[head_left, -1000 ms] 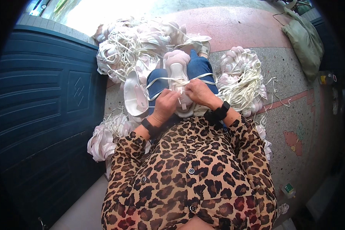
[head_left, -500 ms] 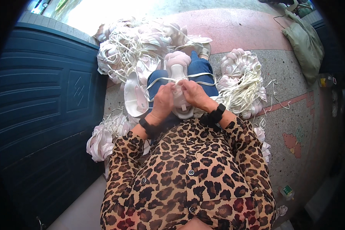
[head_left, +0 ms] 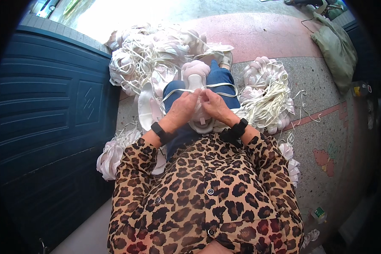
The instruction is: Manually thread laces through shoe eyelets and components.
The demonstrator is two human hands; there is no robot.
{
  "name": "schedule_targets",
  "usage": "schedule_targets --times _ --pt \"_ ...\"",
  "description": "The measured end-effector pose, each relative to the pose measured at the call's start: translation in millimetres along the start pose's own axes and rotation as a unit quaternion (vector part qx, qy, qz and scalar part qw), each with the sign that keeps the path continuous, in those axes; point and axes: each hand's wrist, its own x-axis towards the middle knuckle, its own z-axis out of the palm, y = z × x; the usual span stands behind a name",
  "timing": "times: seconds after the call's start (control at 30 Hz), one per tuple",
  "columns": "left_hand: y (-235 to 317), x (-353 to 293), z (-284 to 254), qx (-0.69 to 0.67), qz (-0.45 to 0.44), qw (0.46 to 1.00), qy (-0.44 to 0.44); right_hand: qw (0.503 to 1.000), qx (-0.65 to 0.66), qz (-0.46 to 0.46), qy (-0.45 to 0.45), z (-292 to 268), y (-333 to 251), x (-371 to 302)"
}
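Observation:
A pale pink and white shoe upper [head_left: 194, 80] lies across my lap, its rounded toe pointing away from me. A white shoelace [head_left: 221, 84] runs out from it to both sides over my jeans. My left hand [head_left: 185, 106] is closed at the middle of the upper, its fingertips pinching the lace. Close beside it, nearly touching, my right hand [head_left: 216, 105] also pinches the lace with thumb and fingers. Both hands cover the middle of the upper, so the exact threading point is hidden.
A big heap of laced uppers [head_left: 156, 51] lies ahead left. Another bundle with many loose laces [head_left: 266, 99] is at my right, and a smaller pile [head_left: 114, 158] at my left. A blue panelled door [head_left: 51, 97] stands left; a greenish sack [head_left: 335, 51] sits far right.
My left hand has shifted right, closer to my right hand, its fingers now nearer the lace's middle. My right hand has hardly moved.

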Motion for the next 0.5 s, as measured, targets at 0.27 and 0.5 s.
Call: schedule_targets --times 0.27,0.5 --pt "-10 -3 3 -0.108 -0.041 0.993 0.002 0.971 0.185 0.154 -0.018 -1 1 6" --pt "-14 -23 -30 0.158 0.0 0.986 -0.06 0.993 -0.102 -0.06 0.014 -20 4 17"
